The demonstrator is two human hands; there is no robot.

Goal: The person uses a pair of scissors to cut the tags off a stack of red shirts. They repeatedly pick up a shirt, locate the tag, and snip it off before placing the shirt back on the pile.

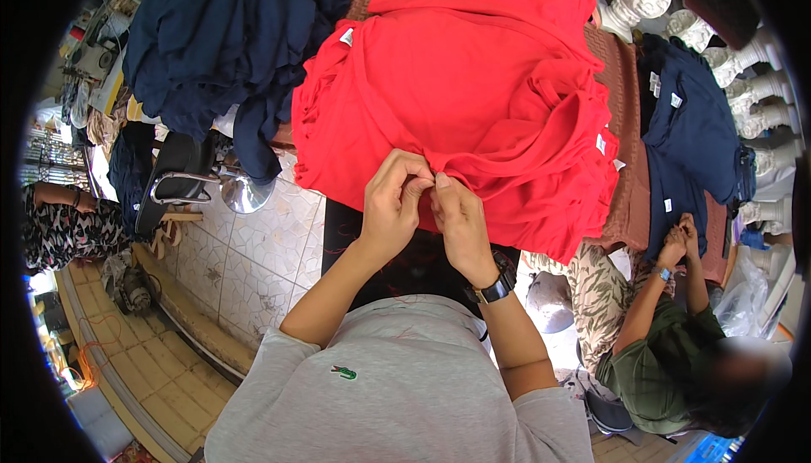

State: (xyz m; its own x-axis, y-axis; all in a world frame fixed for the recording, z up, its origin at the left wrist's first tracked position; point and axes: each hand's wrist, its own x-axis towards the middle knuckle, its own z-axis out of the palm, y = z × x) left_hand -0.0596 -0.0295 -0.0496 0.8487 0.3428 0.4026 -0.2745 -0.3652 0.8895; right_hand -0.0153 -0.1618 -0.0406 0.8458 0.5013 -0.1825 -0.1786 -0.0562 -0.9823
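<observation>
A pile of red garments (405, 83) with small white labels covers the table in front of me. At its near edge, my left hand (394, 201) pinches the red fabric between thumb and fingers. Right beside it, my right hand (460, 220), below a dark wristwatch (500, 284), also grips the red fabric, its fingertips almost meeting those of the left. Whatever small detail lies between the fingertips is too small to make out.
Dark blue garments (220, 32) are heaped at the far left, above a black chair (182, 167). At right, a co-worker (667, 362) handles a dark blue garment (688, 133) on the brown table cover (627, 125). White balusters (756, 108) stand beyond. Another person (72, 226) is at the left.
</observation>
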